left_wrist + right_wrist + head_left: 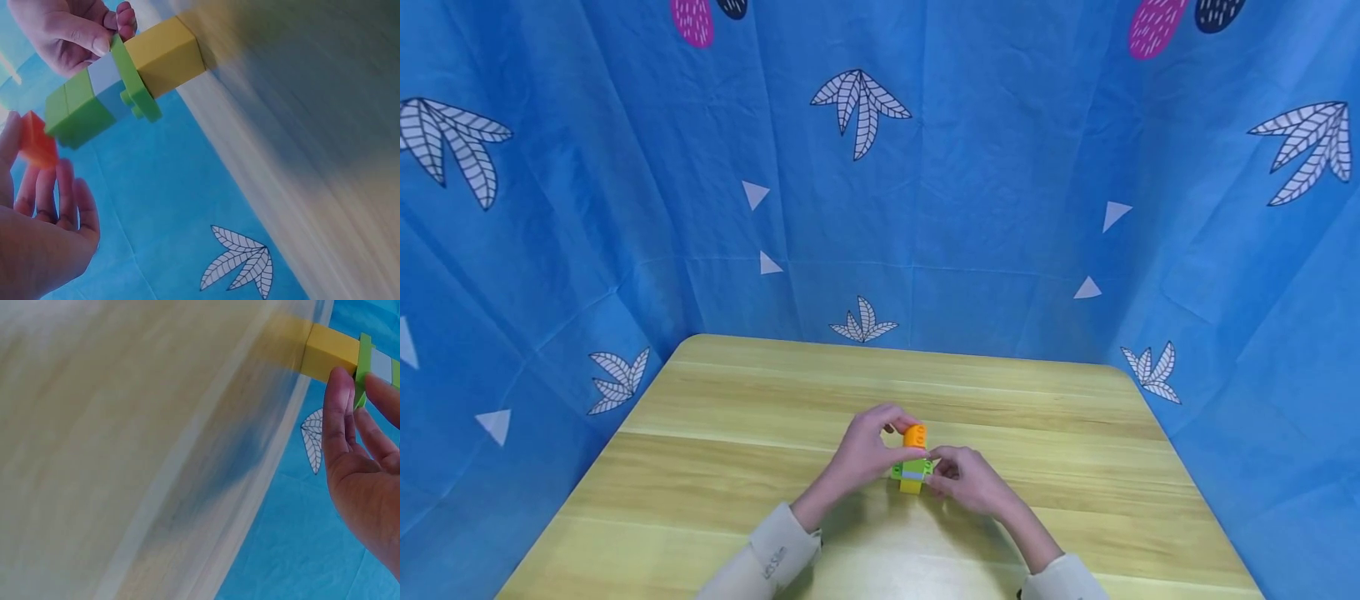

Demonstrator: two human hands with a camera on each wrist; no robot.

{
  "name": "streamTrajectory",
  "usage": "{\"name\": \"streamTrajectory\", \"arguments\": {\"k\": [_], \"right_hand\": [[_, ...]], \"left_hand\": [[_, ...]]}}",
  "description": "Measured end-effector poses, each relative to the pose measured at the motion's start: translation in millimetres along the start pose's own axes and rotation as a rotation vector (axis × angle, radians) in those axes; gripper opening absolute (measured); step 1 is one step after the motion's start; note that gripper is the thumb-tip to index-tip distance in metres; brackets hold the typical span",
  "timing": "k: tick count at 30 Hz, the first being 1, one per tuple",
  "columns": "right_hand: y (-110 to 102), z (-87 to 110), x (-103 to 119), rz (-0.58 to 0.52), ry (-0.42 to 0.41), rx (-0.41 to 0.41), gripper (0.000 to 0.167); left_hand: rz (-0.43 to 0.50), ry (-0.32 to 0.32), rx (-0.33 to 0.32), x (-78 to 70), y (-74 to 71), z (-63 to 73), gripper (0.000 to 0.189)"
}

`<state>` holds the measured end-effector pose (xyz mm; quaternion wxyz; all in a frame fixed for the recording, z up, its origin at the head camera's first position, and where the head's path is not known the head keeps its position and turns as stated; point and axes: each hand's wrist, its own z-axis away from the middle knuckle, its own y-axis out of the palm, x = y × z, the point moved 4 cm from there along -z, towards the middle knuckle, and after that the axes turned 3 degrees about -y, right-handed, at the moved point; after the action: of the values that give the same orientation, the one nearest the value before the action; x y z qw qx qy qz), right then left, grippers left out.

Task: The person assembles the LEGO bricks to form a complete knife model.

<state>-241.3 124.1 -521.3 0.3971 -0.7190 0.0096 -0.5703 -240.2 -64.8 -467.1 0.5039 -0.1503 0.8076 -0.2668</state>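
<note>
A small tower of toy building blocks stands on the table in front of me. Its yellow block [165, 56] is at the bottom. Above that sit a wide thin green plate [135, 80], a pale blue-grey block [107, 81] and a green block [81, 112]. My left hand [863, 447] pinches an orange block [913, 436] between thumb and fingers, right at the tower's top. Low on the other side, my right hand [974, 482] pinches the edge of the green plate with thumb and fingertips.
The wood-grain table [760, 400] has rounded far corners. A blue curtain [970, 183] printed with leaves and triangles hangs around its back and sides. Light-coloured sleeves [775, 546] cover both forearms near the front of the head view.
</note>
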Motion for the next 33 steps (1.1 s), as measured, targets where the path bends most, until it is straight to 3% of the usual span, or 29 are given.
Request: {"name": "streamTrajectory", "arguments": {"k": [15, 33], "right_hand": [[-0.1, -1.8, 0.6, 0.006, -0.008, 0.009, 0.039], [-1.4, -4.6, -0.2, 0.019, -0.017, 0.009, 0.041]], "left_hand": [[0.047, -0.032, 0.014, 4.6, 5.4, -0.6, 0.035], [0.033, -0.025, 0.016, 7.8, 7.5, -4.5, 0.033]]}}
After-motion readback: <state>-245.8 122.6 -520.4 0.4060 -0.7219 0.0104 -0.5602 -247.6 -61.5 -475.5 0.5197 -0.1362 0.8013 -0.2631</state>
